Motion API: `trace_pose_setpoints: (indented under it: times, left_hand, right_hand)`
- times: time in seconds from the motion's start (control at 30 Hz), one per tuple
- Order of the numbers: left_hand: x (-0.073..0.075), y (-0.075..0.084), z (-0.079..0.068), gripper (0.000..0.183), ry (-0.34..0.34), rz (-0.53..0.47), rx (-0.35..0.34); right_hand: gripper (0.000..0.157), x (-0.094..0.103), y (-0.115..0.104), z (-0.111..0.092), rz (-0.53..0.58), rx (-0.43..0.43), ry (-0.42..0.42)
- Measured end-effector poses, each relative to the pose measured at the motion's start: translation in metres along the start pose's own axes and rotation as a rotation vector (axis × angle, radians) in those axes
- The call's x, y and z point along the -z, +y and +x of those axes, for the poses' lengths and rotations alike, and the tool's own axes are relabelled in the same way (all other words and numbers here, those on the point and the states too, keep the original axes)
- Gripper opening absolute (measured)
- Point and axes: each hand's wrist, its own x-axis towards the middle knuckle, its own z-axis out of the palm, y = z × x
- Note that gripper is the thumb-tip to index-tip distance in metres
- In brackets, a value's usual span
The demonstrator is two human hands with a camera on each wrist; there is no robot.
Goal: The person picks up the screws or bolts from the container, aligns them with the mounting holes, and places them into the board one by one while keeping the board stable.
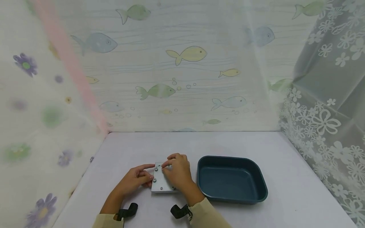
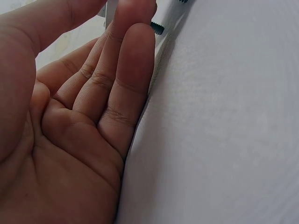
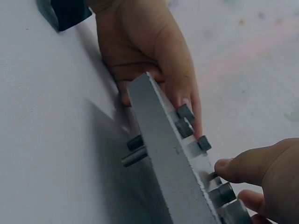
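Observation:
A silvery metal plate with several screws in it is at the middle front of the table. The left hand grips its left edge, thumb on the top side. Over the plate's upper part, the right hand pinches a small screw between thumb and finger; the fingertips partly hide it. In the right wrist view the plate is held above the table, and screw ends stick out below it. A threaded screw end shows past the fingers in the left wrist view.
A dark blue rectangular tray stands just right of the right hand. The white table is bordered by a fish-patterned curtain behind and hanging sheets at both sides. Both wrists wear black devices.

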Motion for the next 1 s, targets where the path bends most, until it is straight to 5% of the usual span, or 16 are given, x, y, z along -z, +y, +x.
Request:
trace_pose_setpoints:
  times: [0.4, 0.67, 0.83, 1.0]
  left_hand:
    - [-0.003, -0.001, 0.003, 0.061, -0.005, 0.004, 0.013]
    - [0.005, 0.009, 0.015, 0.057, 0.079, 0.074, 0.048]
    - [-0.005, 0.027, 0.016, 0.057, 0.174, 0.452, 0.051]
    - [-0.01, 0.058, -0.001, 0.073, 0.16, 0.906, -0.038]
  right_hand:
    - [0.01, -0.004, 0.002, -0.003, -0.053, -0.035, 0.007]
    - [0.023, 0.031, -0.006, -0.003, 0.013, 0.046, -0.092]
    - [0.047, 0.078, 0.01, -0.013, -0.162, 0.121, -0.207]
    - [0.076, 0.125, 0.055, -0.028, -0.4, 0.159, -0.229]
